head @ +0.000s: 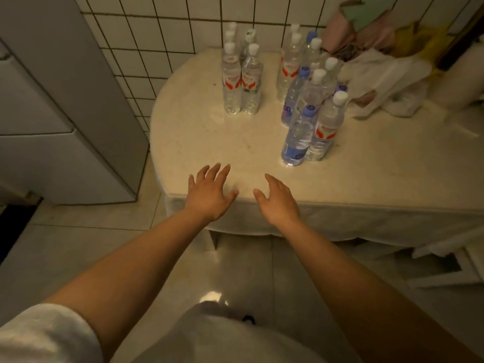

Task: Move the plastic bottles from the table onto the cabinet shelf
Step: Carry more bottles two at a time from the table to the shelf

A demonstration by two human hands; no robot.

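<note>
Several clear plastic bottles stand upright on the cream table (pixel 366 174). One cluster with red-and-white labels (pixel 242 79) is at the back left. A larger cluster (pixel 309 95) stands to its right, with a blue-labelled bottle (pixel 298 137) nearest me. My left hand (pixel 209 192) and my right hand (pixel 279 200) hover over the table's front edge, fingers spread, both holding nothing and well short of the bottles.
A grey-white cabinet or fridge (pixel 52 113) stands to the left against the tiled wall (pixel 157 30). Crumpled plastic bags and cloths (pixel 379 69) lie at the table's back right. A white rack (pixel 450 263) sits low on the right over the tiled floor.
</note>
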